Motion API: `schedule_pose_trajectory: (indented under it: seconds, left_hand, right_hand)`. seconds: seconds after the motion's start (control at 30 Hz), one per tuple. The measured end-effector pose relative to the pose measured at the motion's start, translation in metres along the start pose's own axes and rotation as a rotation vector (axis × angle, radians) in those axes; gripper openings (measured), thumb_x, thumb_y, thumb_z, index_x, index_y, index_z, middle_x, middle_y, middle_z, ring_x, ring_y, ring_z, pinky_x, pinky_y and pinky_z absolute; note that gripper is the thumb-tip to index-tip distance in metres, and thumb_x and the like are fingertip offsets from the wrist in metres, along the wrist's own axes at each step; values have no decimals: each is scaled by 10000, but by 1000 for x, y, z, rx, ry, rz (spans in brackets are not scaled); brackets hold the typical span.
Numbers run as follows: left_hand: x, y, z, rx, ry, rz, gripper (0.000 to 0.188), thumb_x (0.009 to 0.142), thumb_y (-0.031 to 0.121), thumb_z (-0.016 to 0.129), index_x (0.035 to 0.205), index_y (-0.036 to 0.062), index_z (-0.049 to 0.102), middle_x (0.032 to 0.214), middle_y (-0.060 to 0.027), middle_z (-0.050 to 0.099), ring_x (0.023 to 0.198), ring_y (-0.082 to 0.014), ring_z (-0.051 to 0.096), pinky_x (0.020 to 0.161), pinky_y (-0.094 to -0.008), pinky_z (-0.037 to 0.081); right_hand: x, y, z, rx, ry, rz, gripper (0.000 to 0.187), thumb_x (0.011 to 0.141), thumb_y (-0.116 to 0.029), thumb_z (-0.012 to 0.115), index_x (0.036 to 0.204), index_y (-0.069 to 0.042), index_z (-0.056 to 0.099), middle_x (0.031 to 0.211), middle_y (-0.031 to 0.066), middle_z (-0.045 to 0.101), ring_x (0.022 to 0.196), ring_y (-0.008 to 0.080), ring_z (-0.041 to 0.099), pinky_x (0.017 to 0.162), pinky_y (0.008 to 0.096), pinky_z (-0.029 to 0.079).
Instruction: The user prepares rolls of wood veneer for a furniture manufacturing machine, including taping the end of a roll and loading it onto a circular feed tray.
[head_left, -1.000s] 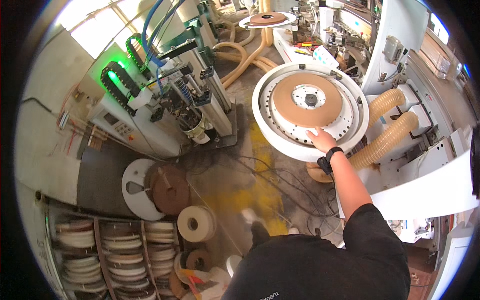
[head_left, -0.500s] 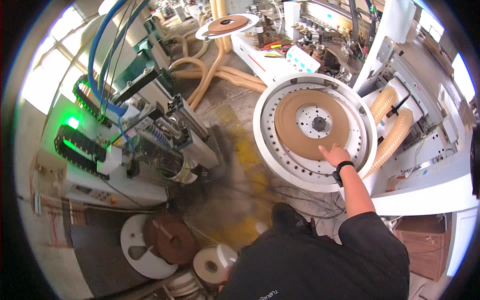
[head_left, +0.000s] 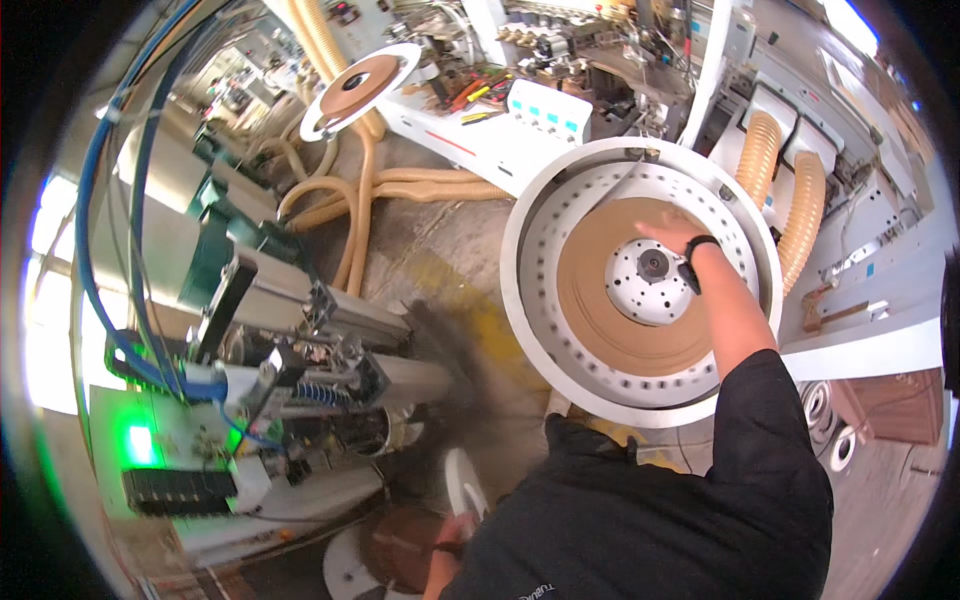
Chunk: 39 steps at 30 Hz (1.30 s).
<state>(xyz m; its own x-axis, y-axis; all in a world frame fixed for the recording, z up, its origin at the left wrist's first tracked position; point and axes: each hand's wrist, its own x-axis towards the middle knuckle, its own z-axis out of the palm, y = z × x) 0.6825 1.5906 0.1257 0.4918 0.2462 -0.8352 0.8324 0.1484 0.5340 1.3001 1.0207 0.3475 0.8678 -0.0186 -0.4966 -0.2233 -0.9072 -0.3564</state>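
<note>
Low down, the left hand (head_left: 458, 527) seemed to have its grip closed on the edge of a pale roll (head_left: 458, 475), tilted near a dark roll (head_left: 400, 545); held by one side alone, it could slip or shed its inner turns. Farther out, the right hand (head_left: 672, 232) was spread wide, holding nothing, over the brown roll (head_left: 595, 310), which lay inside the white drum (head_left: 520, 330). Whether the palm touched was unclear. If the drum turned, the wristband (head_left: 703, 243) could snag on the knob (head_left: 652, 264) close beside it; a careless sideways push could spring the outer turns loose.
</note>
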Motion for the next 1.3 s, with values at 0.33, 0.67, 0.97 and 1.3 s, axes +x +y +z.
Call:
schedule_pose_trajectory:
  seconds: [0.33,0.67,0.97,1.3]
  left_hand:
    - [144,177,-37,-25,-437,-184,495,934,369,669,1268,15,575,1017,-110,686,891,-295,660,820,-456,526]
    - [188,415,84,192,-287,-190,425,893,410,668,1183,106,603,927,-81,663,824,-290,642,719,-445,512]
    - [302,512,72,201,-433,15,365,849,350,683,1025,33,644,837,-88,671,805,-266,655,773,-416,541]
    - [314,609,89,402,-449,202,352,863,179,646,1158,-11,613,955,-122,693,842,-253,672,798,-415,565]
  right_hand:
    - [3,-81,82,-313,85,-396,1108,870,-814,425,1542,59,307,1644,239,231,1541,350,195,1246,449,208]
    - [-96,-56,136,-24,287,-214,908,720,-492,799,1421,-19,469,1479,214,481,1360,373,468,1117,493,386]
    - [-84,-117,145,29,335,69,919,643,-350,799,1424,-52,416,1431,184,493,1342,366,453,1146,495,336]
    - [-82,-163,160,14,363,327,831,594,-378,845,1306,-96,525,1372,148,528,1279,364,469,1089,482,403]
